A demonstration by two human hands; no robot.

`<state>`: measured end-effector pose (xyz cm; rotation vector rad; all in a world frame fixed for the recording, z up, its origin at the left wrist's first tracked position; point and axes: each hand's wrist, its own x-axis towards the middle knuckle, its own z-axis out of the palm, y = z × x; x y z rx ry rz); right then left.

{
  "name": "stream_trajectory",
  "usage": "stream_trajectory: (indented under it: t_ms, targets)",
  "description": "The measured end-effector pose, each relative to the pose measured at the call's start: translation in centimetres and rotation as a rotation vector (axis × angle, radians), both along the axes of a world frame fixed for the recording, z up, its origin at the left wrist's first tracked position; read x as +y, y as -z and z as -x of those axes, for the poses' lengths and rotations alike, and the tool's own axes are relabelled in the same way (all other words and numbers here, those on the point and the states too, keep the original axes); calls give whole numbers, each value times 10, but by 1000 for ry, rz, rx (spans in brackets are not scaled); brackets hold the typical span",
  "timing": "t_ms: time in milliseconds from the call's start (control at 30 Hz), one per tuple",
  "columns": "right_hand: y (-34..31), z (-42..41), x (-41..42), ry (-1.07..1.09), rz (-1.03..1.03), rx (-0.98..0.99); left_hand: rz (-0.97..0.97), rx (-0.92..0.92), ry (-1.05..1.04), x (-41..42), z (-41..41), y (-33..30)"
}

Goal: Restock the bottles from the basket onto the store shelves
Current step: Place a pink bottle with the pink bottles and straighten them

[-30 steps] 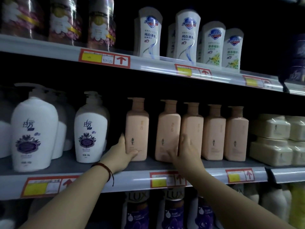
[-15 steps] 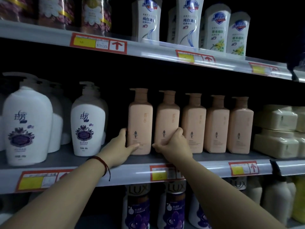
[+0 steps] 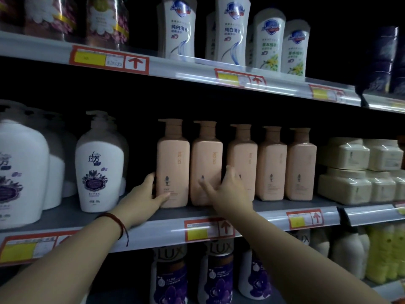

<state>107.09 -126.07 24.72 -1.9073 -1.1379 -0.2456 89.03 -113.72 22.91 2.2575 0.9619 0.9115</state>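
While the five peach-pink square plastic pump bottles are standing in a row near the front edge of the grey middle shelf, the step in hand looks like squaring up that row, not placing. The left hand is gripping the leftmost peach bottle low down, thumb across its front and fingers going round its left side. The right hand is spreading relaxed fingers against the second peach bottle and the gap to the third; it is gripping nothing that I can see. Bottles one and two are touching or nearly so. White pump bottles are sitting further left on the shelf, cream tubs toward its right end. No basket is showing. Next move, my guess: letting go, then reaching down for another bottle.
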Motion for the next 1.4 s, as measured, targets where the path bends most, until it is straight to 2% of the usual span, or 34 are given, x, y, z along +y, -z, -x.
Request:
stream_trajectory:
  t_ms: [100, 167, 333, 433, 633, 967, 1100, 1200, 1267, 1400]
  targets:
    - [0, -32, -10, 178, -139, -129, -3, 25, 5, -3, -2, -1]
    - [1, -48, -15, 234, -127, -83, -2, 43, 5, -4, -4, -3]
    - [-1, -56, -7, 116, -19, 46, -40, 11, 13, -9, -5, -4]
    - [1, -55, 0, 123, -29, 90, -40, -21, 28, -6, -4, -1]
    - [10, -50, -2, 210, -53, -32, -12, -31, 62, 3, -4, 1]
    - [12, -53, -1, 178, -56, -9, -28, -42, 81, 5, -6, 3]
    - [9, -62, -5, 202, -209, 8, -43, -9, 34, 5, -5, 3]
    - [3, -88, -16, 343, -305, 33, -52, -12, 19, 6, -6, 4]
    - [1, -108, -22, 385, -271, 63, -55, -24, 21, 8, -7, 5]
    - [3, -132, -28, 244, -76, 76, -70, -38, 27, 10, -7, 7]
